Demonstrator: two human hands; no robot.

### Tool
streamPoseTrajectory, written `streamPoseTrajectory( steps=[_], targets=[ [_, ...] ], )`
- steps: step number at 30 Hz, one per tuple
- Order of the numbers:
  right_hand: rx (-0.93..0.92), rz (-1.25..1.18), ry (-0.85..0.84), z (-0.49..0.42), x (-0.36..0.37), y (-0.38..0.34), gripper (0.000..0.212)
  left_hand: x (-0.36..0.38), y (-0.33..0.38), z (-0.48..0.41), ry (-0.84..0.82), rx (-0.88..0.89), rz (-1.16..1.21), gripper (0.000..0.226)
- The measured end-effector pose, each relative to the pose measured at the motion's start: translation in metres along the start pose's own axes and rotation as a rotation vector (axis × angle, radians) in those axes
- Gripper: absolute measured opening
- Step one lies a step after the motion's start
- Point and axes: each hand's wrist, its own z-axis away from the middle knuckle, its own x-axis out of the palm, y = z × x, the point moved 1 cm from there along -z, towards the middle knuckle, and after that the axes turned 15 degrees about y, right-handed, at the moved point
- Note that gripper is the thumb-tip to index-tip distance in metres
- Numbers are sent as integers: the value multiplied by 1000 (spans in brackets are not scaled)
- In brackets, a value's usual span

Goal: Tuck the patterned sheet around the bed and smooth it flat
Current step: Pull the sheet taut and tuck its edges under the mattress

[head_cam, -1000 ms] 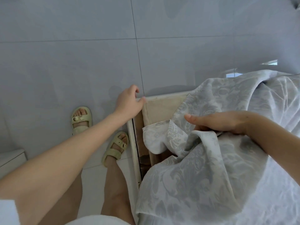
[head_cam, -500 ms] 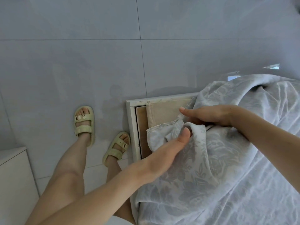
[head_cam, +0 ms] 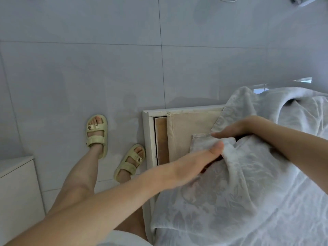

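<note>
At the far left stands a low white cabinet (head_cam: 16,183), only its top and one side in view. Next to it the person's two feet, in pale yellow rubber sandals with buckles (head_cam: 96,135), stand on the glossy grey tiled floor (head_cam: 88,68); the right sandal is just beside the bed. The white painted wooden bed frame (head_cam: 148,139) shows its bare corner here, and inside it lies a beige fabric mattress (head_cam: 188,125) with a seam along its edge, uncovered at this corner.

The left hand (head_cam: 200,160) reaches from the lower left across the frame. Its thumb presses on top of a fold of the pale grey sheet with a floral pattern (head_cam: 221,201), and the other fingers go under the cloth, so the fold sits between thumb and fingers; the hand is clenched on the sheet's bunched edge. The hem of the sheet lies just past the thumb tip, on the mattress.

The right hand (head_cam: 236,130) comes from the right side, palm down. Its fingers curl around the same bunched edge from above, so it grasps the sheet too, and its fingertips almost meet the left thumb. Behind this hand the sheet rises in a loose, wrinkled heap over the bed, and toward the lower right it lies flatter, hanging over the near side of the frame
</note>
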Motion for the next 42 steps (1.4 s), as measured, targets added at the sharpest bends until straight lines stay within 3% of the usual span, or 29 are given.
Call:
streamPoseTrajectory(
  steps=[2,4,6,9,11,14,17,20,22,23,30,36,39,42],
  targets=[
    [-15,-11,74,-6,-3,-7,77,-17,2,-10,45,-28,-48,72],
    [-41,50,157,-5,-8,-19,63,-35,6,-19,138,-41,-216,80],
    [-16,54,187,-13,-14,-26,44,-55,13,-29,344,3,-312,83],
    [1,72,174,-21,-19,-35,40,-76,18,-35,648,132,-201,71],
    [-36,87,173,-20,-20,-41,43,-77,17,-30,560,152,-171,72],
    [-110,60,142,-22,-19,-47,48,-64,6,-29,281,95,-385,79],
    [-102,-40,264,-30,-22,-49,74,-62,1,-40,180,3,-391,77],
    [-292,-217,518,-20,-31,-51,76,-74,3,-46,150,-85,-295,76],
    [-467,-526,424,-4,-31,-50,71,-83,4,-50,156,-161,-234,75],
    [-518,-562,369,7,-28,-49,70,-86,3,-53,150,-202,-206,74],
    [-546,-285,557,25,2,-50,80,-93,-5,-78,155,-461,-25,89],
    [-478,-117,637,-8,-3,-89,78,-125,0,-75,512,-305,-103,86],
    [-474,-134,822,-29,3,-96,72,-151,0,-58,814,-90,-131,75],
    [-483,-264,1094,-37,7,-96,58,-172,-21,-34,988,-8,-59,58]
  ],
)
